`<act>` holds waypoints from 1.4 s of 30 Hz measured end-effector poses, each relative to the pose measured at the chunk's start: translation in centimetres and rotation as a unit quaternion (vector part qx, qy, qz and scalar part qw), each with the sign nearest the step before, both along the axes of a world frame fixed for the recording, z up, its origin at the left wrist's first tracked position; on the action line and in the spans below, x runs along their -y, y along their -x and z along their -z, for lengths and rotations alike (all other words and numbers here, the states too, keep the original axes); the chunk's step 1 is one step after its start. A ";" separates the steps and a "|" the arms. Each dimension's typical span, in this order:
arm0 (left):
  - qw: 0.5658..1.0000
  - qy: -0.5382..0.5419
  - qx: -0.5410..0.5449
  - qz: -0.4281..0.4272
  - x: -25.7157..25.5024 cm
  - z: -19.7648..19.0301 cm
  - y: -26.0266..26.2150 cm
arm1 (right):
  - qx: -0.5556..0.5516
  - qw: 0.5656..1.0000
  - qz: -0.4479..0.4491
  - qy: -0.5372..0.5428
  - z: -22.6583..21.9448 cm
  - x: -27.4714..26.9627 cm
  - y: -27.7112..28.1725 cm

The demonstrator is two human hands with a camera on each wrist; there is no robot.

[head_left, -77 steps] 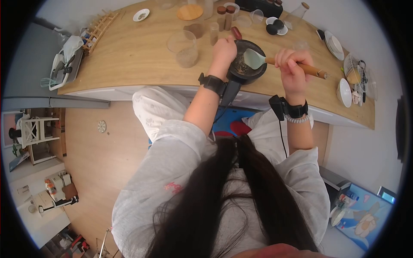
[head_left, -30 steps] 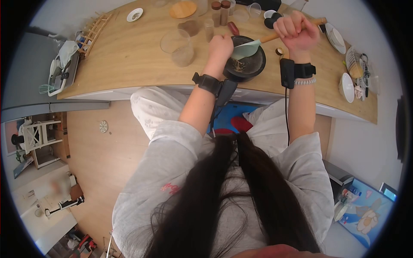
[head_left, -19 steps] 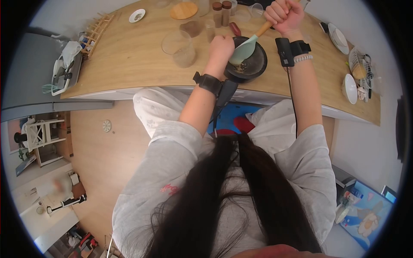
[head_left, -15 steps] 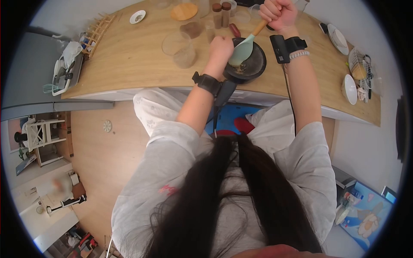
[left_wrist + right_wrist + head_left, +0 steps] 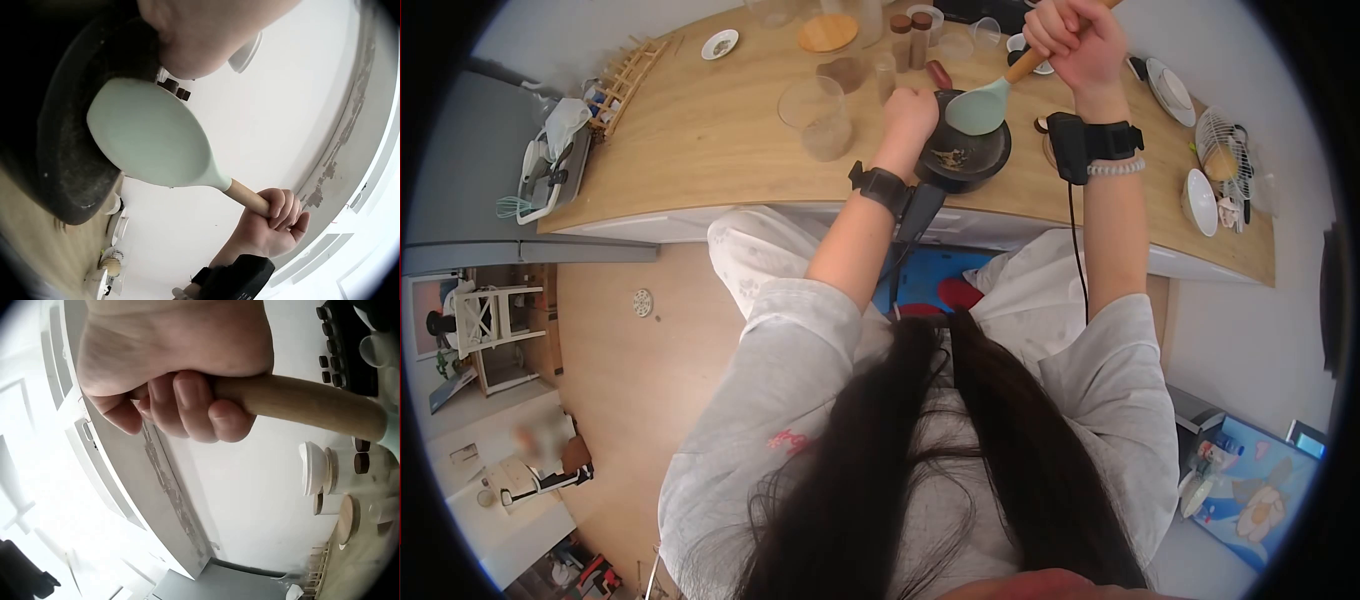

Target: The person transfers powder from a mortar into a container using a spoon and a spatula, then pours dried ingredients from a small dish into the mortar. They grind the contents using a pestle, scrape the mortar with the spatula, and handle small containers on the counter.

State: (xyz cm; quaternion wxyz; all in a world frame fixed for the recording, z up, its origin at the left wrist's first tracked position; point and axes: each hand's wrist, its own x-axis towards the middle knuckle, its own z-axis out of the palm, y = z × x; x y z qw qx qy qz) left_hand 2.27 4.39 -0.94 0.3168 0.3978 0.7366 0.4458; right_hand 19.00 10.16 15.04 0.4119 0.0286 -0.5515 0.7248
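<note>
In the head view, my left hand grips the left rim of a black mortar near the counter's front edge. Brown crumbs lie at the mortar's bottom. My right hand, up and to the right, has its fingers wrapped round the wooden handle of a mint-green silicone spatula. The spatula's head overlaps the mortar's far side. From the left wrist, the broad spatula head shows large against the dark mortar wall. The right wrist view shows curled fingers around the handle.
A clear cup stands left of the mortar. Behind are a round wooden lid, brown-capped jars and a dark red object. A white bowl sits at the right, a small dish far left.
The spatula head has come up off the crumbs and shifted right, away from my left hand. My right hand has moved right. The left hand keeps its grip on the mortar.
</note>
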 end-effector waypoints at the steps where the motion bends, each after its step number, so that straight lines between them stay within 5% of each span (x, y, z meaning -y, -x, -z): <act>1: 1.000 0.000 -0.001 -0.003 0.1 0.0 0.0 | 0.029 0.998 0.057 0.009 -0.1 0.2 0.6; 6: 1.000 -0.001 -0.012 0.003 0.4 -0.3 0.1 | 0.157 0.961 0.225 -0.034 -1.5 2.5 5.0; 9: 1.000 -0.009 -0.001 0.003 0.3 -0.1 0.0 | 0.204 0.954 0.208 -0.070 -0.7 1.5 6.2; 20: 1.000 0.015 -0.014 0.004 0.6 -0.7 0.0 | 0.265 0.953 0.135 0.057 1.0 -1.4 8.9; 34: 1.000 0.004 -0.005 0.000 0.6 -0.8 0.0 | 0.213 0.935 0.198 0.202 4.8 -6.1 6.6; 42: 0.999 0.017 -0.036 0.010 0.8 -1.4 0.0 | 0.216 0.941 0.217 0.146 2.0 -2.9 7.2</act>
